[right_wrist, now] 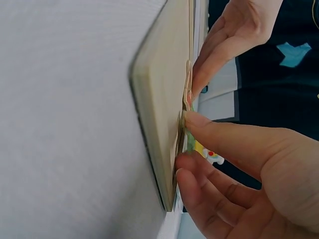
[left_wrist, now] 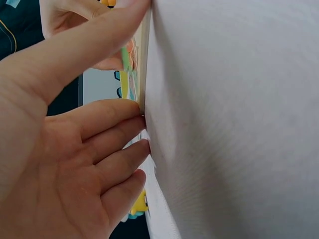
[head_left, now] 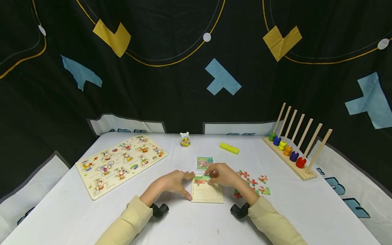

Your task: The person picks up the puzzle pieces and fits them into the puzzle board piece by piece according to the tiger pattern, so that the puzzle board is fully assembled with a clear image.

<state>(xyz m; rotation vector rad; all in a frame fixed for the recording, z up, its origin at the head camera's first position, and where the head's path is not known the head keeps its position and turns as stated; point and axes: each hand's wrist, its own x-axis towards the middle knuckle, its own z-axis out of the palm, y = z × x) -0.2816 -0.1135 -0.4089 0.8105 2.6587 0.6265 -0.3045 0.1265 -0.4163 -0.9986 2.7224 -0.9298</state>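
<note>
A pale wooden puzzle tray (head_left: 207, 195) lies flat on the white table. Along its left side my left hand (head_left: 174, 182) rests with fingers extended, thumb at the near corner and fingertips at the far one. My right hand (head_left: 226, 175) pinches a small jigsaw piece (right_wrist: 184, 122) between thumb and fingers over the tray's upper part; the fingers partly hide it. Joined green and red pieces (head_left: 199, 179) sit in the tray's upper left. Just beyond the tray is a picture card (head_left: 203, 162). Loose jigsaw pieces (head_left: 263, 178) are scattered right of the tray, some behind the right forearm.
A large knobbed picture board (head_left: 116, 163) lies at the left. Toward the back stand a small figurine (head_left: 185, 139) and a yellow-green block (head_left: 229, 148). At the right is a wooden peg stand (head_left: 289, 156) with coloured rings. Black cloth hangs behind the table.
</note>
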